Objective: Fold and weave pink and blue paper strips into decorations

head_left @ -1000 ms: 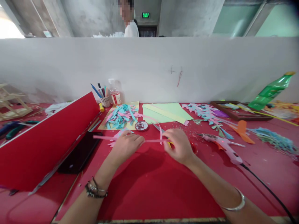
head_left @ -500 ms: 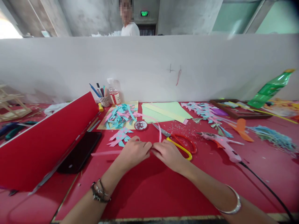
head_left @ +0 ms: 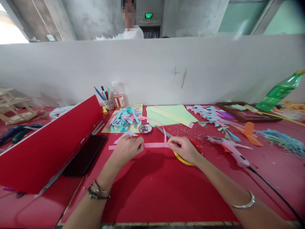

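A pink paper strip (head_left: pixel 155 145) is stretched level between my two hands. My left hand (head_left: pixel 130 148) pinches it, and a loose end sticks out to the left. At the strip's right part, my right hand (head_left: pixel 183 149) has thumb and fingers closed on it. From there a pink length bends up and back toward a pile of blue and pink strips (head_left: pixel 126 120). Scissors with red and yellow handles (head_left: pixel 182 160) lie partly hidden under my right hand. Behind my left hand, a folded pink and blue paper piece (head_left: pixel 119 138) is mostly covered.
A pink glue gun (head_left: pixel 230 147) with a black cord lies at the right. A black phone (head_left: pixel 84 156) rests by a leaning red board (head_left: pixel 54 143). Green paper sheets (head_left: pixel 166 115), a round badge (head_left: pixel 145 128) and a green bottle (head_left: pixel 277 92) are farther back.
My hands were together; they have moved apart, left hand leftward and right hand rightward, so the pink strip now shows between them. The view has shifted slightly.
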The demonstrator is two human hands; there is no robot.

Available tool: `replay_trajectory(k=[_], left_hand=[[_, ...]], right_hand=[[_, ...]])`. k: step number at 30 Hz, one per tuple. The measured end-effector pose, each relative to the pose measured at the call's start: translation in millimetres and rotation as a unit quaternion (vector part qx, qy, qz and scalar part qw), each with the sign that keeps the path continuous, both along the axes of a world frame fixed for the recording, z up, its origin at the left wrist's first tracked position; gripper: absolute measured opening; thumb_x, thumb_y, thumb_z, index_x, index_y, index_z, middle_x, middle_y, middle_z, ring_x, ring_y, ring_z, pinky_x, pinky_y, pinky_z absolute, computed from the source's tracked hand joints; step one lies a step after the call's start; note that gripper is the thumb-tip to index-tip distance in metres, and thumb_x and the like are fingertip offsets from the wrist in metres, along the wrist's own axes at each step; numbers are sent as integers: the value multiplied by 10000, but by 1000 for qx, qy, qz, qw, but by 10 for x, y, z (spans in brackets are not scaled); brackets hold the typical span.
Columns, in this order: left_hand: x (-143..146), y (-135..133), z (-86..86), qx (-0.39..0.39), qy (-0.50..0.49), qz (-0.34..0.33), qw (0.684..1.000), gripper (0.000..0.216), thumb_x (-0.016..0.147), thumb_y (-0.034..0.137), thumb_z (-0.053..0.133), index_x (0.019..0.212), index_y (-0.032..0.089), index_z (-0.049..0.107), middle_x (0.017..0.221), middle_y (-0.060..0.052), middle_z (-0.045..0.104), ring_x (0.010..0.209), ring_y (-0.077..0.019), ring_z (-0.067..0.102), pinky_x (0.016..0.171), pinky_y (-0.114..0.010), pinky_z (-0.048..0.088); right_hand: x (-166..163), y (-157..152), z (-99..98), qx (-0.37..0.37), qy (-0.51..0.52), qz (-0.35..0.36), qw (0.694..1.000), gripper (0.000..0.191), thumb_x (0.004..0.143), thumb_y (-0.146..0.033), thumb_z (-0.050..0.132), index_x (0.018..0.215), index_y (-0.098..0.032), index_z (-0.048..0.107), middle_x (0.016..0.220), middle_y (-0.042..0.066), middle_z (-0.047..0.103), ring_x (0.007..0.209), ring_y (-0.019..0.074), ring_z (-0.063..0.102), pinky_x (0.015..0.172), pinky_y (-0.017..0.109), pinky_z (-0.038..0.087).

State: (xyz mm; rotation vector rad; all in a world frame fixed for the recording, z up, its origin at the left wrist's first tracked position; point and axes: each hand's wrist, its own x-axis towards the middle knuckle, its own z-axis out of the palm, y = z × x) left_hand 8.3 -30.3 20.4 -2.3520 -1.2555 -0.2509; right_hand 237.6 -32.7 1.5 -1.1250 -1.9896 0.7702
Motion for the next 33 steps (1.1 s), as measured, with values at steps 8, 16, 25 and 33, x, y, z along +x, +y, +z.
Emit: replay_trajectory(k=[8, 16, 25, 33], left_hand=[[-248, 84, 75, -36, -40, 230, 972, 270, 797, 290, 330, 747, 162, 563, 572, -60, 596, 537, -178, 559, 456, -228, 259], [-307, 82, -17, 82, -245, 188, 948, 232, 814, 224, 291, 781, 149, 508, 619, -29, 562, 560, -136, 519, 526, -232, 339], [276, -159, -95, -21, -108, -197, 974, 289, 827, 373, 353, 718, 166, 523, 679, -21, 569, 653, -142, 491, 602, -267, 350], [300, -169, -156, -107, -95, -129, 981, 312, 861, 339, 298, 737, 165, 526, 616, -5, 567, 531, -114, 497, 501, -237, 303]], right_hand=[[153, 101, 31, -92, 232, -38, 968, 236, 730, -342, 499, 578, -168, 451, 502, -59, 307, 449, 56, 263, 437, 205, 211], [127, 94, -1, -107, 375, -27, 920, 281, 752, -355, 485, 556, -186, 377, 442, -83, 206, 390, 52, 182, 395, 203, 192], [-117, -77, -82, 5, 7, 54, 999, 119, 727, -201, 437, 651, -167, 522, 546, -37, 436, 501, 75, 365, 483, 199, 285], [-64, -46, -29, 225, -154, 10, 962, 127, 739, -144, 414, 650, -172, 499, 555, -28, 489, 542, 91, 393, 671, 251, 319]])
